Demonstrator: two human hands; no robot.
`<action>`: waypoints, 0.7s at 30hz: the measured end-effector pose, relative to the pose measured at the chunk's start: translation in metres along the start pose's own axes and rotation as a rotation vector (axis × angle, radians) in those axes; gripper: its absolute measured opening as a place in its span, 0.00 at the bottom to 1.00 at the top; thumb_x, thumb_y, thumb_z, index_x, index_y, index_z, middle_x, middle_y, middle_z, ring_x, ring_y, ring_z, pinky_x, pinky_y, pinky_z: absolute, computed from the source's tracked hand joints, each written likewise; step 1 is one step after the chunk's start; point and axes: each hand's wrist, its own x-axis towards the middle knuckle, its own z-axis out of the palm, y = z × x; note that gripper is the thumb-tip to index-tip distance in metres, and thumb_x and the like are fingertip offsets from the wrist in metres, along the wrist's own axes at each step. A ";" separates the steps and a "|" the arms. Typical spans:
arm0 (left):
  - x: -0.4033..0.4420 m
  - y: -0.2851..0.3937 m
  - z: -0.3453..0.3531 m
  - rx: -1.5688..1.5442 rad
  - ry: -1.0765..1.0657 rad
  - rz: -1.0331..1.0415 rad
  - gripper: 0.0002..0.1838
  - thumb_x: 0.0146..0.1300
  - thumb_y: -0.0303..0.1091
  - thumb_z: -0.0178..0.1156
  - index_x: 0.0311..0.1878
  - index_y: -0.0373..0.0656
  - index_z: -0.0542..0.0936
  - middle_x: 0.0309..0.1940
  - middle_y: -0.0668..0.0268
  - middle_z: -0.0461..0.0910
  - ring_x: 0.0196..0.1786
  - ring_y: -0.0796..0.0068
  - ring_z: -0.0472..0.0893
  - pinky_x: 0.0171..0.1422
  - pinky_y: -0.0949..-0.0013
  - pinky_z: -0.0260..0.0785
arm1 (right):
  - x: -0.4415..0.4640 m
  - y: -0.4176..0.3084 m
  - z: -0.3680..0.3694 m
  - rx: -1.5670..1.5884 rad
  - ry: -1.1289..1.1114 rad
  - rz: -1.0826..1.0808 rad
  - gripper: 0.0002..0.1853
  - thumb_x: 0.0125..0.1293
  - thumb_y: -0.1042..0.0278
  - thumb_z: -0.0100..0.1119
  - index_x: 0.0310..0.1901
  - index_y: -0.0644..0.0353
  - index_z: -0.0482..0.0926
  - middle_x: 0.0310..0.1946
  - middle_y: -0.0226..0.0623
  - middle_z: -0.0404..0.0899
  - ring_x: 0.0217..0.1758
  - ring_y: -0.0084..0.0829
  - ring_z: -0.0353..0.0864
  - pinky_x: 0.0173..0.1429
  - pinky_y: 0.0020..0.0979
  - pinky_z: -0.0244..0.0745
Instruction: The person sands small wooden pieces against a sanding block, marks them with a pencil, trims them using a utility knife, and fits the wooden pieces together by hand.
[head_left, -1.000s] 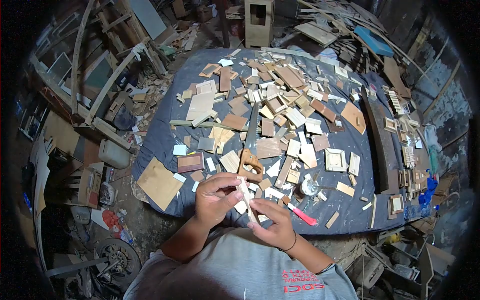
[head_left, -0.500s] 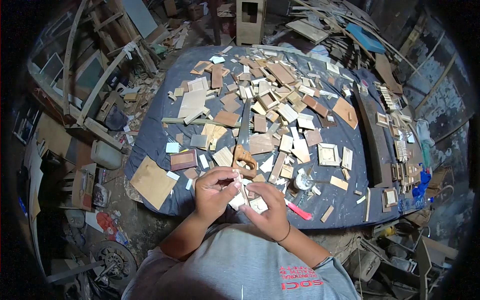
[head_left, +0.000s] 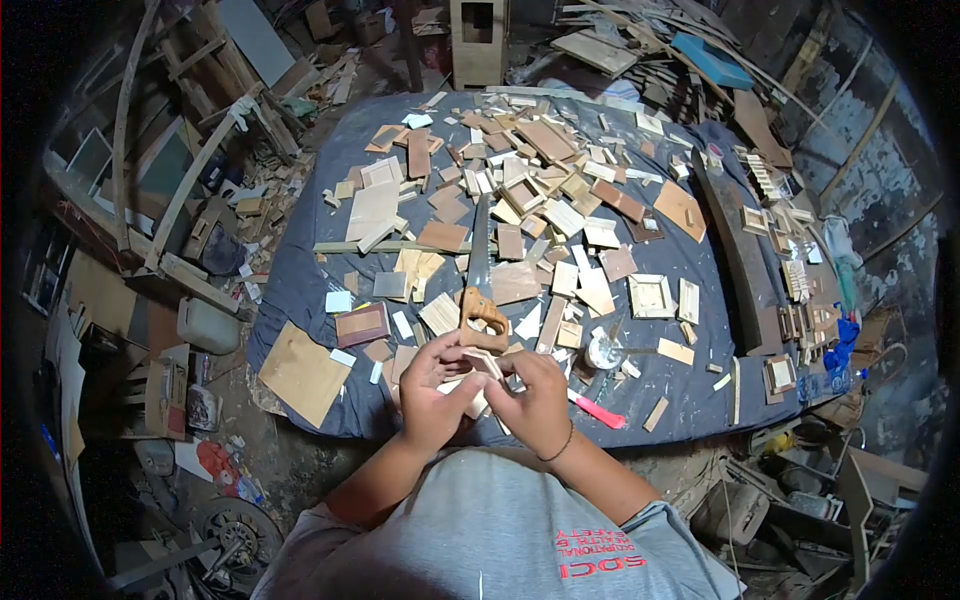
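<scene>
- Head view: the small wooden strip (head_left: 485,363) has turned; a second ago it stood lengthwise towards the chest, and now it leans, its top towards eleven o'clock, just short of the handsaw (head_left: 479,268) at twelve.
- The fingers of the left hand (head_left: 428,396) pinch it from the nine o'clock side, thumb in front.
- The right hand (head_left: 541,408) has come up and closer; its fingers now pinch the strip from three o'clock (the lower end is partly hidden).
- That close two-sided grip seems to steady the strip and suit small turns.
- On the cloth-covered tabletop (head_left: 700,370), the white-smeared jar (head_left: 604,351) at three o'clock and pink handle (head_left: 600,411) at four appear unmoved, though the view has shifted.
</scene>
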 end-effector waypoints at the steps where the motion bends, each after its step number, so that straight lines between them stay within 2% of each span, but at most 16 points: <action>1: 0.001 0.002 -0.005 -0.150 -0.032 -0.125 0.22 0.59 0.26 0.65 0.56 0.32 0.74 0.46 0.61 0.78 0.48 0.73 0.79 0.54 0.70 0.73 | -0.001 0.000 -0.002 0.000 0.006 0.003 0.10 0.52 0.70 0.67 0.35 0.62 0.80 0.28 0.42 0.80 0.31 0.38 0.79 0.39 0.34 0.71; 2: 0.002 0.003 -0.010 -0.299 -0.063 -0.251 0.25 0.61 0.31 0.66 0.59 0.32 0.72 0.49 0.61 0.78 0.50 0.71 0.79 0.57 0.67 0.72 | -0.001 0.000 -0.003 0.208 -0.032 0.151 0.09 0.54 0.70 0.66 0.36 0.63 0.80 0.28 0.39 0.80 0.31 0.32 0.79 0.38 0.31 0.71; 3: 0.005 0.002 -0.015 -0.297 -0.067 -0.253 0.25 0.61 0.31 0.66 0.59 0.32 0.72 0.49 0.61 0.78 0.50 0.71 0.79 0.57 0.67 0.72 | -0.002 -0.001 -0.005 0.418 -0.072 0.298 0.09 0.56 0.70 0.65 0.37 0.64 0.81 0.29 0.36 0.81 0.31 0.26 0.79 0.37 0.27 0.71; 4: 0.010 0.001 -0.020 -0.336 -0.209 -0.322 0.27 0.61 0.38 0.65 0.59 0.32 0.72 0.51 0.60 0.77 0.52 0.69 0.79 0.59 0.66 0.70 | -0.001 -0.002 -0.009 0.595 -0.167 0.421 0.09 0.60 0.70 0.64 0.39 0.65 0.81 0.31 0.31 0.82 0.33 0.17 0.77 0.37 0.23 0.72; 5: 0.016 0.000 -0.022 -0.374 -0.352 -0.391 0.30 0.62 0.44 0.65 0.60 0.32 0.72 0.53 0.59 0.77 0.54 0.67 0.78 0.62 0.65 0.68 | 0.000 0.001 -0.012 0.598 -0.165 0.423 0.09 0.60 0.70 0.64 0.39 0.65 0.81 0.31 0.31 0.82 0.33 0.17 0.77 0.37 0.23 0.72; 6: 0.020 0.009 -0.019 -0.344 -0.441 -0.358 0.32 0.60 0.51 0.65 0.57 0.34 0.75 0.57 0.55 0.74 0.60 0.63 0.75 0.66 0.61 0.64 | 0.001 0.003 -0.015 0.692 -0.272 0.457 0.09 0.60 0.70 0.64 0.39 0.65 0.81 0.31 0.30 0.82 0.33 0.17 0.77 0.38 0.23 0.72; 8: 0.022 -0.006 -0.024 -0.341 -0.516 -0.349 0.31 0.59 0.52 0.66 0.55 0.35 0.77 0.58 0.54 0.74 0.62 0.62 0.73 0.67 0.60 0.63 | -0.003 0.014 -0.015 0.958 -0.471 0.595 0.10 0.60 0.71 0.64 0.42 0.64 0.81 0.35 0.28 0.82 0.36 0.17 0.77 0.42 0.22 0.73; 11: 0.024 -0.010 -0.022 -0.366 -0.616 -0.316 0.28 0.58 0.53 0.67 0.50 0.37 0.80 0.58 0.52 0.72 0.65 0.61 0.70 0.68 0.57 0.61 | 0.000 0.007 -0.019 1.152 -0.536 0.659 0.11 0.61 0.73 0.63 0.46 0.63 0.80 0.38 0.27 0.81 0.39 0.16 0.78 0.47 0.21 0.72; 14: 0.026 -0.006 -0.021 -0.405 -0.656 -0.356 0.28 0.57 0.53 0.68 0.49 0.36 0.80 0.57 0.52 0.74 0.65 0.60 0.70 0.68 0.57 0.61 | -0.003 0.012 -0.019 1.234 -0.573 0.628 0.13 0.61 0.73 0.62 0.49 0.63 0.80 0.40 0.27 0.81 0.42 0.17 0.78 0.50 0.21 0.71; 16: 0.027 -0.005 -0.019 -0.301 -0.639 -0.208 0.27 0.57 0.52 0.67 0.48 0.36 0.80 0.54 0.52 0.76 0.65 0.59 0.70 0.68 0.56 0.61 | -0.009 0.022 -0.012 1.247 -0.568 0.620 0.13 0.61 0.73 0.62 0.49 0.63 0.80 0.40 0.27 0.81 0.42 0.17 0.77 0.50 0.21 0.71; 20: 0.025 0.013 -0.012 -0.213 -0.600 -0.181 0.27 0.58 0.52 0.67 0.46 0.35 0.80 0.50 0.53 0.78 0.62 0.60 0.72 0.67 0.57 0.61 | -0.005 0.011 -0.016 1.268 -0.507 0.643 0.12 0.61 0.71 0.63 0.46 0.61 0.80 0.41 0.27 0.81 0.44 0.18 0.76 0.50 0.23 0.70; 21: 0.025 0.015 -0.012 -0.226 -0.576 -0.177 0.23 0.60 0.47 0.67 0.48 0.34 0.79 0.49 0.55 0.79 0.59 0.64 0.75 0.65 0.59 0.64 | -0.007 0.013 -0.017 1.268 -0.506 0.641 0.12 0.61 0.71 0.63 0.46 0.61 0.80 0.41 0.27 0.81 0.44 0.18 0.76 0.50 0.23 0.70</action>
